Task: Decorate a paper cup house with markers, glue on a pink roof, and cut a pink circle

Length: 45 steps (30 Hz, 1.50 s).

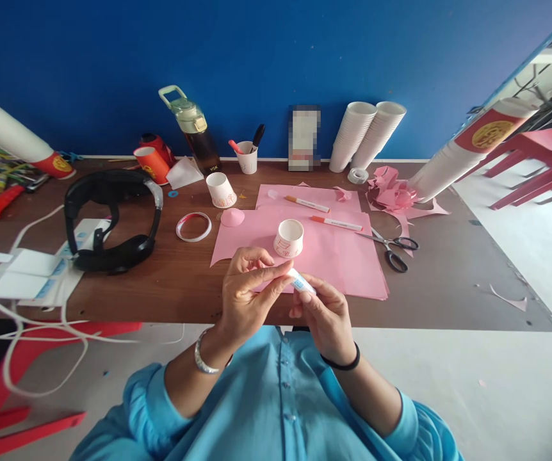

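Over the front of the pink paper (348,256), my right hand (326,317) is closed around a small white glue stick (301,282) with a blue label. My left hand (250,288) pinches the upper left end of the same stick between thumb and fingers, which hide that tip. Just beyond my fingers, a white paper cup (289,238) with red drawing on its side stands upright on the paper. A small pink paper cone (232,218) lies at the paper's left edge. Two markers, one orange-brown (307,203) and one red (336,223), lie behind the cup.
Scissors (391,246) lie at the paper's right edge. Pink scraps (391,192), a tape roll (357,176) and stacked cups (353,137) stand behind. To the left are another cup (221,190), a tape ring (193,226), a bottle (196,131), a black headset (113,221) and white cables (64,307).
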Tool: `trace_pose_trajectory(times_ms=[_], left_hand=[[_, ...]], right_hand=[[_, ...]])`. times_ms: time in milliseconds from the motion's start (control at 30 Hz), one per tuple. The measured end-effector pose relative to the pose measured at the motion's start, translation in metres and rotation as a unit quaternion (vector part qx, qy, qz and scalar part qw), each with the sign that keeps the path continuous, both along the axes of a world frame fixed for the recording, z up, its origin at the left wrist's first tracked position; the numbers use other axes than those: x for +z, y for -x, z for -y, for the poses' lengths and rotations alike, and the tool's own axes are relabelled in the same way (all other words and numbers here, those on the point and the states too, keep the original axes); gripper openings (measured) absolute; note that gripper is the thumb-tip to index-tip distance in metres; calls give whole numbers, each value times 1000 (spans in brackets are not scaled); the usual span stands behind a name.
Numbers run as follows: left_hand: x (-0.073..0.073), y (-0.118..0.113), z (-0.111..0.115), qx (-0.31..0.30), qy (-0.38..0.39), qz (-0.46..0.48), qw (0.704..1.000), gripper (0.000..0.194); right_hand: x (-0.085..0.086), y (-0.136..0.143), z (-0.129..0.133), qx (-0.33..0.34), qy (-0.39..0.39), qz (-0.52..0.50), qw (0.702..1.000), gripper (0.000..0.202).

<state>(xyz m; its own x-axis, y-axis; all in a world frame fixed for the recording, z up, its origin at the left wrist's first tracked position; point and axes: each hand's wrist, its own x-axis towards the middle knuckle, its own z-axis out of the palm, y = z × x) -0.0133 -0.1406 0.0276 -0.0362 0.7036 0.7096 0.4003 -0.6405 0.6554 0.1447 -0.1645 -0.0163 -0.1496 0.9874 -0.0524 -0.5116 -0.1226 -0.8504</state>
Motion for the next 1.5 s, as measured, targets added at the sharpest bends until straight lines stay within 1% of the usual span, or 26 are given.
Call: trace_pose_trajectory(times_ms=[100, 200, 267, 333, 400, 467, 500, 533, 567, 600, 667, 733, 767, 800, 867, 900, 933, 1000, 1067, 1100, 1167, 1267, 1333, 1400, 1500], left_hand=[[-1, 0, -1, 1, 0, -2, 1000, 32], [-1, 2, -3, -11, 4, 7, 1000, 30], [-2, 4, -4, -38, 30, 29, 998, 28], [-4, 5, -5, -89, 87, 76, 989, 28], [-7, 5, -6, -152, 154, 157, 964, 29], [-9, 7, -7, -195, 216, 251, 923, 28], [-10, 8, -8, -205, 242, 287, 904, 27], [-10, 10, -9, -207, 263, 307, 891, 26], [-10, 12, -11, -199, 277, 307, 888, 26], [-10, 16, -13, -184, 282, 287, 897, 28], [-8, 24, -18, -133, 255, 189, 939, 34], [-5, 34, -26, -70, 188, 47, 979, 43], [-3, 38, -31, -42, 144, -25, 988, 46], [-1, 42, -36, -19, 97, -93, 991, 48], [3, 47, -46, 8, 14, -205, 979, 52], [4, 48, -50, 15, -19, -245, 969, 53], [4, 49, -55, 17, -46, -274, 960, 54], [3, 50, -62, 14, -85, -310, 947, 55], [-1, 50, -68, 6, -106, -334, 937, 54], [-3, 51, -72, 2, -109, -343, 933, 53], [-7, 54, -78, -3, -106, -355, 929, 51], [-11, 60, -87, -11, -113, -370, 922, 53], [-12, 63, -90, -17, -125, -382, 915, 56], [-12, 67, -92, -22, -129, -390, 911, 59], [-13, 69, -93, -20, -132, -398, 908, 61]], right_hand=[[2, 2, 0, 6, 7, -23, 1000, 30], [8, 4, -2, 21, 27, -53, 998, 29], [11, 5, -3, 31, 48, -65, 996, 30], [15, 5, -4, 36, 69, -71, 994, 29], [17, 3, -5, 37, 79, -75, 993, 26], [18, -1, -6, 35, 73, -83, 993, 25], [18, -3, -6, 34, 65, -88, 993, 24], [19, -6, -6, 34, 56, -92, 994, 23], [19, -9, -6, 37, 47, -95, 994, 21], [20, -12, -7, 41, 38, -95, 994, 20], [22, -19, -8, 48, 19, -84, 995, 26], [25, -26, -13, 42, -3, -50, 998, 28], [27, -30, -17, 35, -16, -23, 999, 26], [29, -34, -22, 26, -31, 11, 999, 24], [38, -42, -34, 16, -80, 81, 993, 30], [43, -46, -41, 15, -110, 123, 986, 35], [48, -49, -48, 15, -147, 163, 975, 36], [58, -54, -62, 18, -206, 248, 946, 25], [62, -56, -77, 19, -222, 310, 924, 14], [61, -56, -85, 13, -229, 338, 913, 14], [54, -54, -99, 13, -242, 394, 886, 27], [36, -48, -119, 28, -249, 450, 857, 60], [25, -43, -128, 43, -254, 479, 839, 78], [19, -38, -133, 54, -266, 501, 822, 84], [15, -32, -136, 56, -283, 510, 810, 82]])
